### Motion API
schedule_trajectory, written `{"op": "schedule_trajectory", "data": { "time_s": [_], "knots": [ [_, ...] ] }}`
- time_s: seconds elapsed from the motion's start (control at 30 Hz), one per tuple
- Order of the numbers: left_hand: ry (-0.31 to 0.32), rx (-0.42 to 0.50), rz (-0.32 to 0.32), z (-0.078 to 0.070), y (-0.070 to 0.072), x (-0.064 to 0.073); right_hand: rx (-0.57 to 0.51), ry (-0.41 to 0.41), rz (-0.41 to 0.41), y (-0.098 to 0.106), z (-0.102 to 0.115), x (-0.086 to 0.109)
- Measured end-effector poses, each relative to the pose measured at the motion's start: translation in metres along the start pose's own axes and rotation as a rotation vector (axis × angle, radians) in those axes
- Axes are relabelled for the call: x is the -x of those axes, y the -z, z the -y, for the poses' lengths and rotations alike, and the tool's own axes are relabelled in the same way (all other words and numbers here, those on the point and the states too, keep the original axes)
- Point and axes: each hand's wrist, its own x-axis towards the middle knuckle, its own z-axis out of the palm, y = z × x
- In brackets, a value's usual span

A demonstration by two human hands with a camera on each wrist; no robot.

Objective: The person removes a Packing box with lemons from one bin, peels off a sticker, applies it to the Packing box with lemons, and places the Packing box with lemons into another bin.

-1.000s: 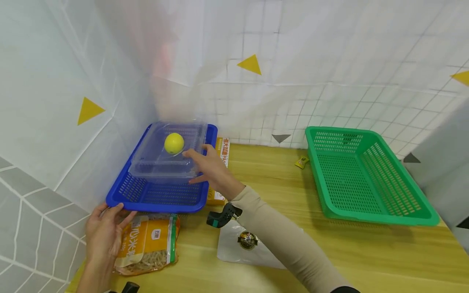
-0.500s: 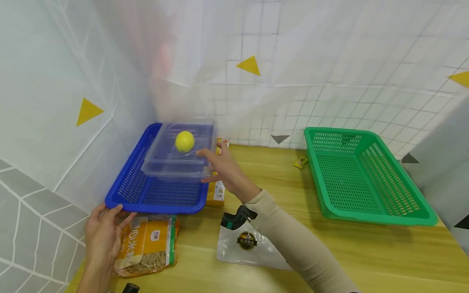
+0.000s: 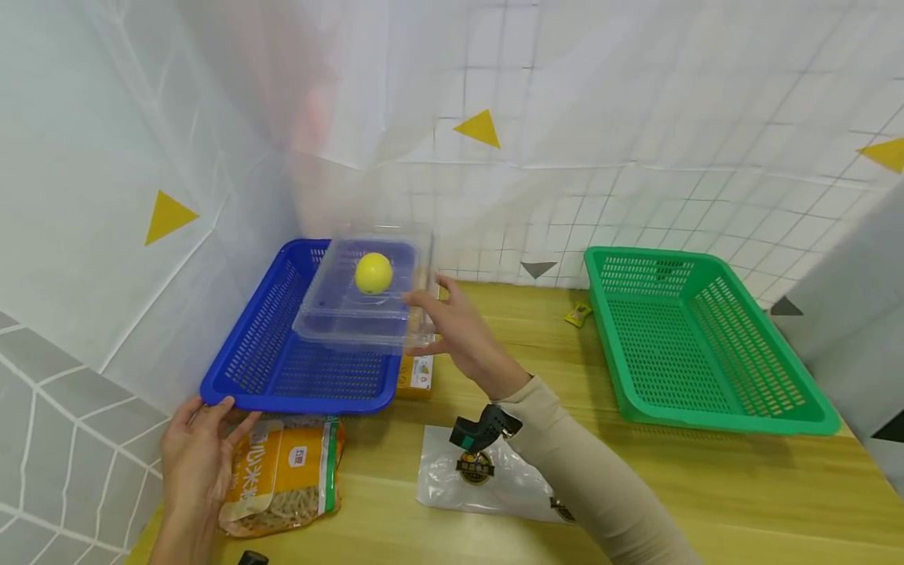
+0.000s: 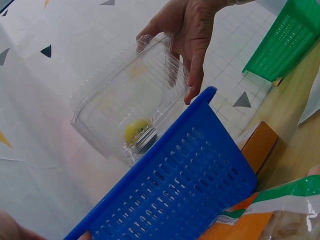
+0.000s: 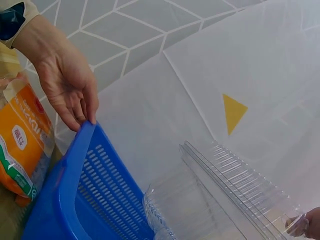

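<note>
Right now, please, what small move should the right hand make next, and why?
Perhaps lift the clear container slightly, holding it level: the right hand holds one side, a round yellow item is inside, and the blue basket's rim looks close.

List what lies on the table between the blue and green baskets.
Head view: orange box beside the blue basket, small yellow packet by the green basket, bare table between; right hand above, holding the clear container.
</note>
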Motion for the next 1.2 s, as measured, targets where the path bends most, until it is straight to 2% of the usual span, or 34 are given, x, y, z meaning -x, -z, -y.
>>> {"op": "schedule_trajectory", "data": {
  "time_s": [0.33,0.6,0.77,1.07,1.2],
  "knots": [
    [-0.035,0.041,-0.004,0.002,0.0,0.001,0.005,0.012,-0.044,0.012,0.004,0.012],
    [-0.078,0.056,-0.025,0.004,-0.002,0.008,0.002,0.018,-0.048,0.021,0.006,0.023],
    [-0.073,0.061,-0.023,0.005,-0.002,0.01,0.002,0.027,-0.046,0.03,0.002,0.029],
    [-0.083,0.24,-0.005,0.007,-0.002,0.013,0.023,0.054,-0.051,0.043,-0.001,0.041],
    [-0.083,0.279,-0.005,0.007,-0.003,0.014,0.026,0.058,-0.047,0.051,-0.004,0.045]
  ]
}}
